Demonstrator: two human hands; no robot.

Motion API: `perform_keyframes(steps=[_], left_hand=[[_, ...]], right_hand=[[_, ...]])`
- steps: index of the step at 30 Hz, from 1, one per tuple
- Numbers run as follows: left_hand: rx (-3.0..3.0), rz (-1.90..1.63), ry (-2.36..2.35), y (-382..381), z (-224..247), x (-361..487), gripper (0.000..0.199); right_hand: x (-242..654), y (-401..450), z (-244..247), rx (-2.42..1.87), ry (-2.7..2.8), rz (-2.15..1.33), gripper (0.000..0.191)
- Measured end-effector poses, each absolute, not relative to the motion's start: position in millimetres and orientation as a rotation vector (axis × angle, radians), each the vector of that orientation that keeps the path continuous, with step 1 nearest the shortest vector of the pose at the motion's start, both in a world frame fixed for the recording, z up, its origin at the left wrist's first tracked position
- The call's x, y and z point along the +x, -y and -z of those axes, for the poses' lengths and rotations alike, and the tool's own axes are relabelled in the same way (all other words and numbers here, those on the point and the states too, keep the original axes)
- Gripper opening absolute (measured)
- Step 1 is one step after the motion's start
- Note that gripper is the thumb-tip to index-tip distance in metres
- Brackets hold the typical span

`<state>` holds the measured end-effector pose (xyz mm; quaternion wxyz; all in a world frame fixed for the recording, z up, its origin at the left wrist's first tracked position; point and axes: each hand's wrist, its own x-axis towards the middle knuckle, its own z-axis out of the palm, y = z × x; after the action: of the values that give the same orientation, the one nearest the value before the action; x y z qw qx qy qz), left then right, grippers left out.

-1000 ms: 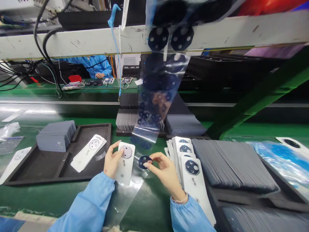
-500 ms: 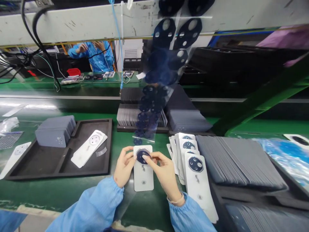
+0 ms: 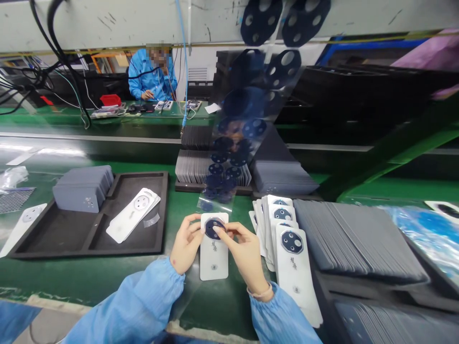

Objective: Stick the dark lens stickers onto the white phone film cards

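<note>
A white phone back cover (image 3: pixel 214 263) with dark printed marks lies flat before me on the green bench. On its upper part sits a dark blue camera-area sticker (image 3: pixel 213 229) with round holes, partly hidden by fingers. My left hand (image 3: pixel 186 244) is closed at the cover's upper left edge, its thumb against the sticker's left rim. My right hand (image 3: pixel 244 251) pinches the sticker's right side, with the thumb over its face. Directly beyond hangs a clear strip (image 3: pixel 283 69) carrying many more such stickers.
Stacked white covers with blue stickers (image 3: pixel 292 277) lie at right, beside racked grey sheets (image 3: pixel 358 239). At left, a black tray (image 3: pixel 163 210) holds white covers (image 3: pixel 131 217) and grey sheets (image 3: pixel 77 191). A co-worker (image 3: pixel 148 79) sits across the bench. A green post (image 3: pixel 387 148) slants at right.
The co-worker's raised hands have come down to the bench. My view has shifted slightly. Both my hands keep nearly the same hold at the sticker and cover.
</note>
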<state>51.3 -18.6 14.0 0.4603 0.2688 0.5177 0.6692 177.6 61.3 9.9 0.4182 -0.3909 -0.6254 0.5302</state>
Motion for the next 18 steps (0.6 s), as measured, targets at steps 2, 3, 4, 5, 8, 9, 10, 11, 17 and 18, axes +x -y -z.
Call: perform_keyframes(steps=[2,3,4,5,8,9,10,11,17,18], left_hand=[[0.654,-1.656,-1.276,18.6,-13.3,51.3,0.041],[0.652,-1.660,-1.273,18.5,-13.3,51.4,0.041],[0.652,-1.664,-1.268,18.4,-13.7,51.6,0.040],[0.655,-1.665,-1.261,18.4,-14.3,51.8,0.040],[0.667,-1.669,-1.244,18.2,-16.2,52.2,0.040],[0.667,-1.671,-1.245,18.3,-16.5,52.1,0.040],[0.668,-1.670,-1.250,18.3,-16.6,51.9,0.040],[0.667,-1.669,-1.256,18.4,-16.5,51.7,0.040],[0.675,-1.678,-1.247,18.0,-15.7,51.0,0.041],[0.679,-1.680,-1.240,17.8,-15.8,51.1,0.041]], right_hand=[[177.1,-60.8,-9.9,-0.983,1.564,-1.330,0.027],[176.9,-60.5,-10.2,-0.985,1.561,-1.327,0.027],[176.7,-60.3,-10.6,-0.987,1.560,-1.320,0.026],[176.7,-60.1,-11.0,-0.987,1.560,-1.312,0.025],[176.7,-59.9,-12.0,-0.982,1.572,-1.287,0.023],[176.8,-59.9,-12.0,-0.981,1.578,-1.283,0.023],[176.9,-60.0,-11.9,-0.979,1.583,-1.281,0.023],[176.9,-60.1,-11.7,-0.979,1.585,-1.278,0.023],[176.5,-59.3,-11.7,-0.984,1.582,-1.268,0.024],[176.2,-59.0,-12.0,-0.985,1.583,-1.265,0.024]])
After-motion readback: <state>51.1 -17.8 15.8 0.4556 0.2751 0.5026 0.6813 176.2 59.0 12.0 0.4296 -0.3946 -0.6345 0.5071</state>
